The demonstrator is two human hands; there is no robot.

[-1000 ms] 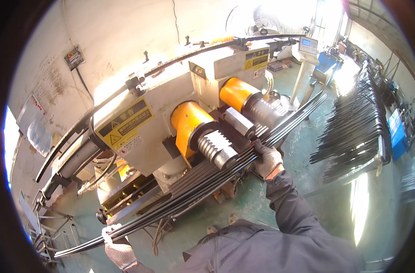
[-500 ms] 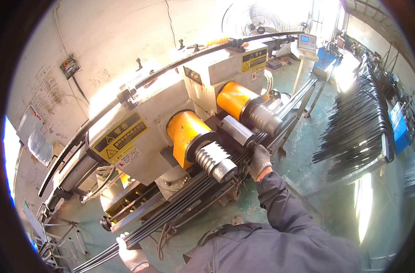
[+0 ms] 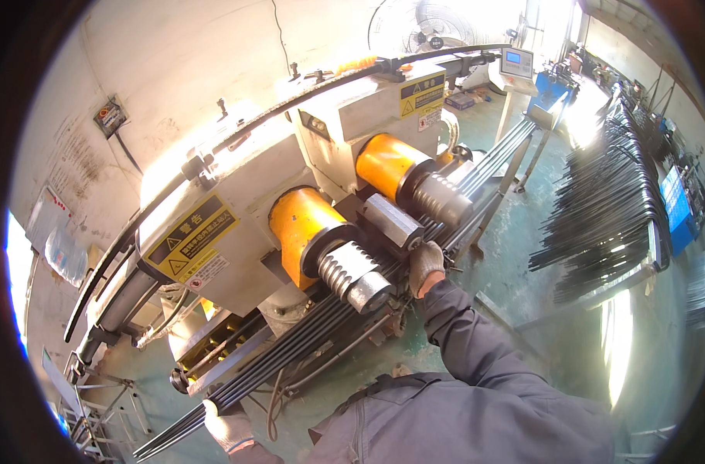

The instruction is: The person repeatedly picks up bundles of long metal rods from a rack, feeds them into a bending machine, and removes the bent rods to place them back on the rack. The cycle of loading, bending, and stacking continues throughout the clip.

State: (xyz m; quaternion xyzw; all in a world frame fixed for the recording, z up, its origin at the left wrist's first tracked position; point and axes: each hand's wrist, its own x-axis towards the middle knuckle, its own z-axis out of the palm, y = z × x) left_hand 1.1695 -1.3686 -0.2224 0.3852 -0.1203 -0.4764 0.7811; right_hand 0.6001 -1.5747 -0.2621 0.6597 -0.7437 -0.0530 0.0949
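A bundle of long dark metal rods (image 3: 306, 340) lies along the front of a white bending machine (image 3: 236, 224) with two orange cylinders (image 3: 306, 224) and grooved steel rollers (image 3: 356, 274). My right hand (image 3: 426, 264), gloved, grips the rods between the two rollers. My left hand (image 3: 227, 424), also gloved, holds the near end of the same bundle at the lower left. The rods run on past the far roller (image 3: 441, 197) toward a support stand (image 3: 534, 124).
A rack of many dark rods (image 3: 607, 216) stands at the right on the green floor. A control box with a small screen (image 3: 516, 60) stands behind the machine. A fan (image 3: 426, 19) is at the top. Hoses and cables (image 3: 291, 387) hang under the machine.
Both hands have pushed the rod bundle closer to the machine, under the rollers. The view has tilted so the machine sits lower and nearer.
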